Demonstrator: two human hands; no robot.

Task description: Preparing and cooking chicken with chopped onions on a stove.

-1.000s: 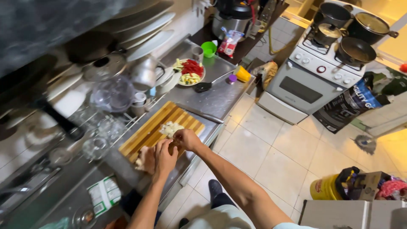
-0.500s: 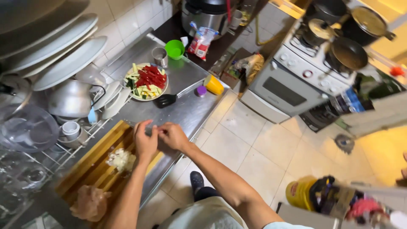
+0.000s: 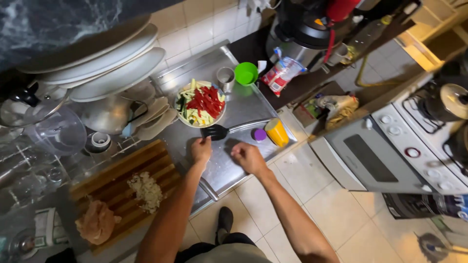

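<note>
The kitchen had a shiny metal counter [image 3: 229, 165] with a white stove [image 3: 414, 146] far off to the right of the hands. The left hand [image 3: 201, 150] was out over the counter with its fingers curled, and its fingertips were touching or almost touching the black spatula [image 3: 215, 131]; I could not tell if it was gripping it. The right hand [image 3: 247, 157] sat just beside it, loosely curled and holding nothing that I could see. Right past the left hand was a plate of cut vegetables [image 3: 201, 103], red and green strips, close enough to reach easily. A purple lid [image 3: 260, 135] and a yellow cup [image 3: 277, 132] stood just past the right hand. A green cup [image 3: 246, 73] stood farther back. To the left of the hands lay a wooden cutting board [image 3: 122, 185] with a pile of chopped onion [image 3: 145, 191] on it, probably left where it was cut. Big white plates [image 3: 107, 68] leaned in a rack behind, likely to dry.
</note>
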